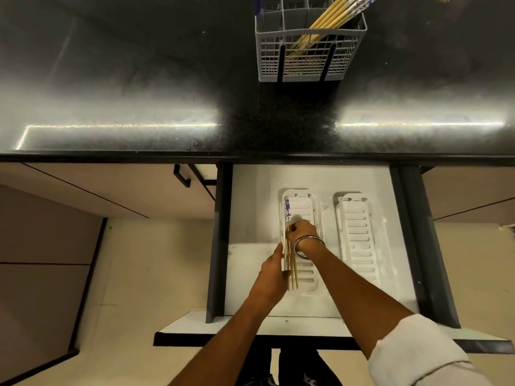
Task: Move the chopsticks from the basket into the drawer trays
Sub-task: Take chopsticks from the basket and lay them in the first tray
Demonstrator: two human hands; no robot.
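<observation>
Right hand (302, 232) apparently grips chopsticks (291, 263) in left tray (312, 207); left hand (274, 274), fingers straight, steadies them.

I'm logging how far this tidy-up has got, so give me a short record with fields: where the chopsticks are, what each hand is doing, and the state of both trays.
chopsticks in basket: several chopsticks stand in the basket on the counter
chopsticks in drawer: a bundle lies along the left tray
left hand: fingers straight, against the bundle's left side
right hand: curled grip on the bundle
right tray: holds no chopsticks
drawer: pulled open
</observation>
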